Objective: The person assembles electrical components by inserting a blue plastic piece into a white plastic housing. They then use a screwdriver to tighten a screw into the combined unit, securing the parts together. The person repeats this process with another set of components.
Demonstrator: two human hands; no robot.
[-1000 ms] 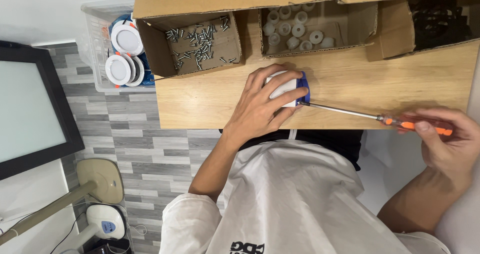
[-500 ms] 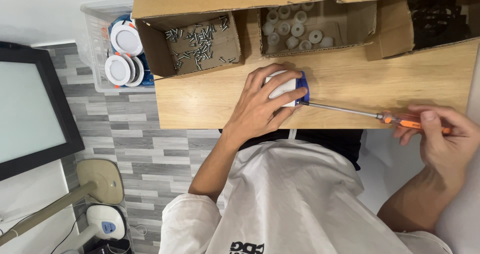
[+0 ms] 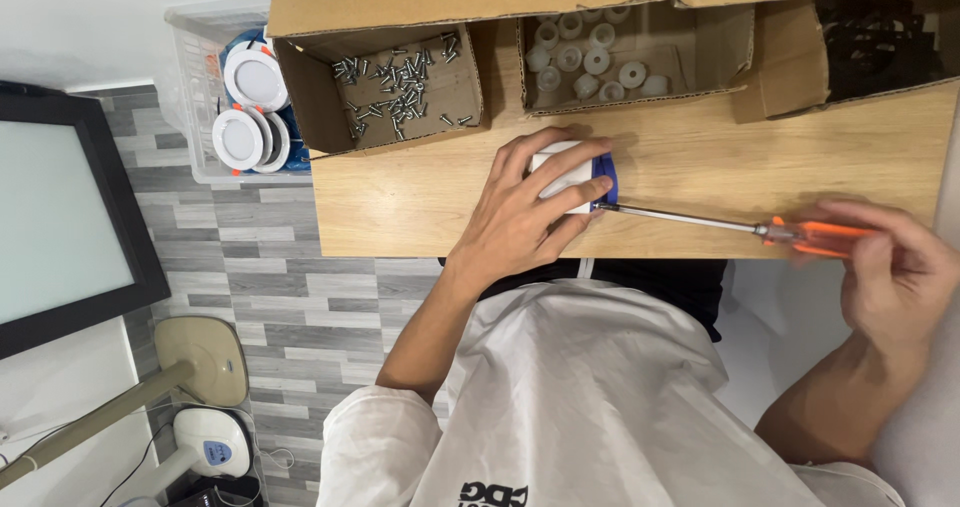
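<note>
The fingers (image 3: 560,167) of the left hand (image 3: 525,212) are curling over a small white part with a blue rim (image 3: 585,182), pressing it down on the wooden table (image 3: 420,197) near the middle of the frame. The part is sitting just below the row of cardboard boxes. The right hand (image 3: 890,267), at the right edge of the frame, is closing its fingers (image 3: 860,229) around the orange handle of a screwdriver (image 3: 740,227). The screwdriver's thin metal shaft is lying almost level across the table, and its tip is touching the blue rim of the part on the right side.

Above the left hand, an open cardboard box of dark screws (image 3: 405,77) is sitting at the upper middle of the frame. Just to its right, a second box of small white round caps (image 3: 600,57) is standing open. Further right, a third box of black parts (image 3: 880,42) is reaching the upper right corner.

At the upper left, a clear plastic bin (image 3: 190,87) is holding round white lamp fittings (image 3: 245,107) beside the table. A dark-framed screen (image 3: 70,217) is filling the left edge, and a beige fan base (image 3: 200,357) is standing on the grey tiled floor at the lower left.
</note>
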